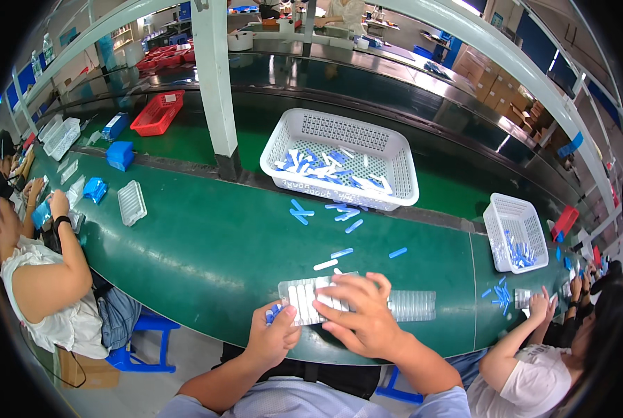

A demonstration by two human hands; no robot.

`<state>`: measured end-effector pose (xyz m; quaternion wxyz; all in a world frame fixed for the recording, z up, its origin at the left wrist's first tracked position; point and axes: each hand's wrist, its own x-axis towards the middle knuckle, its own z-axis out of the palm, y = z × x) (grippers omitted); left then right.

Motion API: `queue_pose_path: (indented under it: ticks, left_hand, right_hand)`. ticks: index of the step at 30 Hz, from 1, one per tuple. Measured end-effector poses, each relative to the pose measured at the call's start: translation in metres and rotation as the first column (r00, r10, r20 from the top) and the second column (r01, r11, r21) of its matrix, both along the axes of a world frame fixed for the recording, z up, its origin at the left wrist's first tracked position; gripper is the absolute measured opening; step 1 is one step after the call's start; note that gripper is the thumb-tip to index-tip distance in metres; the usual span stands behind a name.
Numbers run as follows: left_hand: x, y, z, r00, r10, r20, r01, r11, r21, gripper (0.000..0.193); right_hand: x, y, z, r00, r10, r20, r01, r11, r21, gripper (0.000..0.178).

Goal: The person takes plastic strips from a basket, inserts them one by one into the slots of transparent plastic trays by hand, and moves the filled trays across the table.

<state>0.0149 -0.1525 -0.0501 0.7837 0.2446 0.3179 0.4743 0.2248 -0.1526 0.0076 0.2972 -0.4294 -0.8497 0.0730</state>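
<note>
Basket of white mesh (400,155), partly filled with small sticks, blocks the worktop (207,240) along its far edge, with a pale post (217,90) rising to its left. Loose blue sticks (346,214) lie by its near rim; a few more, blue and white, are scattered toward the hands. A second clear tray (414,306) lies just right of the right hand (367,317). Seated co-workers occupy both ends of the near edge.

The ribbed tray (302,299), lined with white sticks, is held up at the middle of the near edge. The left hand (273,338) has thumb and fingers clamped on its left end, blue sticks in the same grip; the right hand's fingers are spread apart over its right part.

Broad green surface runs from the left hand to another clear tray (131,203) at left; rightward, a narrower strip reaches the worktop's seam (473,292).
</note>
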Motion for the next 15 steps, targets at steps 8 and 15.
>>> queue_pose_path:
  ticks: [8,15]
  left_hand:
    - [-0.007,0.003,-0.004,0.998,-0.055,0.01,0.055,0.998,0.006,0.017]
    - [-0.013,0.007,0.001,0.997,-0.069,0.033,0.069,0.998,-0.004,0.017]
  right_hand:
    - [0.006,-0.008,-0.001,0.965,-0.031,0.261,0.02,0.999,0.046,0.056]
    - [0.02,-0.008,0.007,0.969,0.221,0.114,-0.216,0.975,-0.057,0.057]
